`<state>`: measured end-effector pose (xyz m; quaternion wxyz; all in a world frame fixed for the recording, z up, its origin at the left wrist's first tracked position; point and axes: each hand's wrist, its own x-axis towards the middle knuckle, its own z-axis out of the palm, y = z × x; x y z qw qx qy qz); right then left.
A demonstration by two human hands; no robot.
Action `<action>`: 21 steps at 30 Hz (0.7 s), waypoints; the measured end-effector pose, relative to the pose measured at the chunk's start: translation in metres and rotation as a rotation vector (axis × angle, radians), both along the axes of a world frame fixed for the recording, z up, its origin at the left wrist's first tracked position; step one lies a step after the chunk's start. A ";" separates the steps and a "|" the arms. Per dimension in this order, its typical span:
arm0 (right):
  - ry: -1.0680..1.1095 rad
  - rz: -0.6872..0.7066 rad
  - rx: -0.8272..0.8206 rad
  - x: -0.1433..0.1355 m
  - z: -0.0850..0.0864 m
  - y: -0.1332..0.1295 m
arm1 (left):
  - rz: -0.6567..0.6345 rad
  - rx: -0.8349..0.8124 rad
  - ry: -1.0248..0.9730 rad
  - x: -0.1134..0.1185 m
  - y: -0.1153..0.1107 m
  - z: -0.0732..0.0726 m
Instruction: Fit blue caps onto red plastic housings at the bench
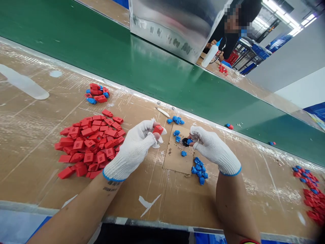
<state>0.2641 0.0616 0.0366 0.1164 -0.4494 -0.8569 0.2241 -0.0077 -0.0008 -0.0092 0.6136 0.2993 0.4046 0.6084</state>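
In a white glove with bare fingertips, my left hand pinches a red plastic piece. My right hand, gloved the same way, pinches a small blue plastic piece at a round black-filled dish. That dish stands on a brown cardboard sheet with dark specks, where a few more blue pieces lie. A cluster of blue pieces sits beside the sheet, below my right hand. To the left of my left hand spreads a large heap of red pieces.
A green conveyor belt runs behind the table, carrying a few red-and-blue pieces. A white pen-like tool lies near its edge. Mixed pieces sit at the left. Across the belt are a metal box, a bottle and another person.
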 end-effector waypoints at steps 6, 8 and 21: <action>0.198 -0.016 -0.005 0.008 0.005 -0.003 | -0.076 0.061 -0.035 0.004 -0.004 0.001; 0.364 -0.044 0.077 0.005 0.008 -0.010 | -0.128 0.112 -0.066 0.007 -0.007 0.002; 0.735 -0.027 0.163 -0.062 0.008 -0.059 | -0.357 0.229 -0.027 0.020 -0.022 -0.004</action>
